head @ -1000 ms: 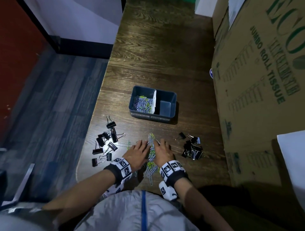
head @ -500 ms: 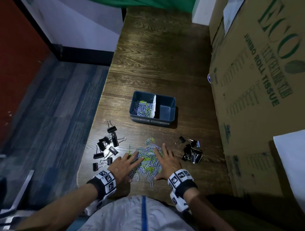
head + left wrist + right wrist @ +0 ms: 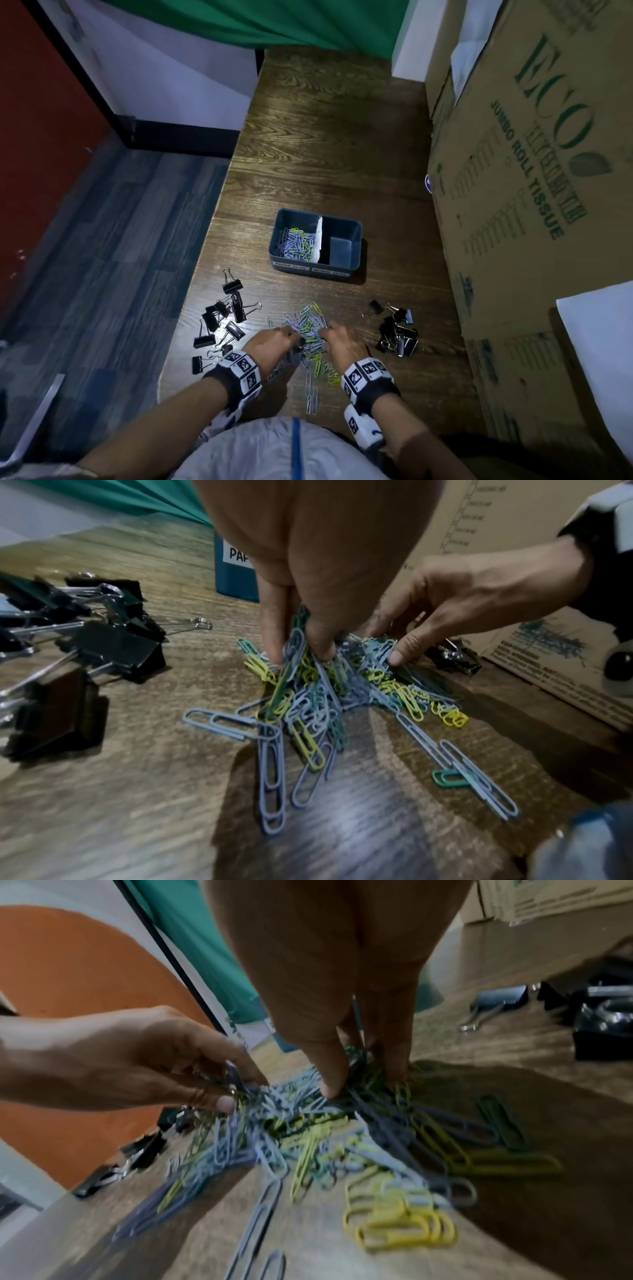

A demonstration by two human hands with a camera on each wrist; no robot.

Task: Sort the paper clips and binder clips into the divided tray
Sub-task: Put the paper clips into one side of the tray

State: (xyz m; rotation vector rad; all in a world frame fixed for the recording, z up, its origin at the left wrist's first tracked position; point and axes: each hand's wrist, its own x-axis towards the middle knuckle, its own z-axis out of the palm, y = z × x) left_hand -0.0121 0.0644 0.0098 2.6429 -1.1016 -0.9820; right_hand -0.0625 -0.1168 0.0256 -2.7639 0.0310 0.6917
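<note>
A heap of blue, yellow and green paper clips (image 3: 310, 330) lies on the wooden table near its front edge. My left hand (image 3: 291, 337) pinches a bunch of clips from the heap's left side (image 3: 301, 647). My right hand (image 3: 325, 337) digs into the right side, thumb and fingers curled round clips (image 3: 363, 1074). The blue divided tray (image 3: 356, 253) stands beyond the heap, with paper clips in its left half and nothing in its right half. Black binder clips lie in a left group (image 3: 226, 318) and a right group (image 3: 399, 334).
Tall cardboard boxes (image 3: 531, 178) wall off the table's right side. The table's left edge (image 3: 191, 308) drops to a blue floor just beyond the left binder clips. A few loose paper clips (image 3: 311, 394) trail towards my body.
My hands lay spread flat on both sides of the heap. They have since drawn together, and their fingers have curled into the clips.
</note>
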